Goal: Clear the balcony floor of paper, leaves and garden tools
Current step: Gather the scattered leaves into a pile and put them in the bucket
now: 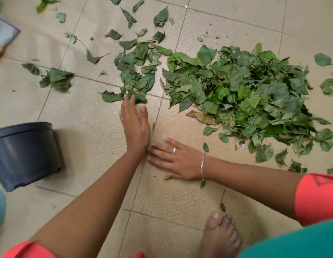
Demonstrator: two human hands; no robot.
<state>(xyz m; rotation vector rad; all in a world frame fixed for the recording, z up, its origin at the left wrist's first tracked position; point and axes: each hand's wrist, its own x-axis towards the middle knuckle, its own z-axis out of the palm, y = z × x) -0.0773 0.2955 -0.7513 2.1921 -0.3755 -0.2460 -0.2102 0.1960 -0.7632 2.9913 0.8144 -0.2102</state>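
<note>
Both hands are unclenched and hold nothing: left hand [135, 125] touches stray leaves [135, 79] just left of the leaf heap [245, 97], right hand [176, 161] lies flat nearside of it. I would sweep low, fingers together, towards the heap.

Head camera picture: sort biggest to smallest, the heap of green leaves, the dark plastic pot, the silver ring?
1. heap of green leaves
2. dark plastic pot, partly cut off
3. silver ring
</note>
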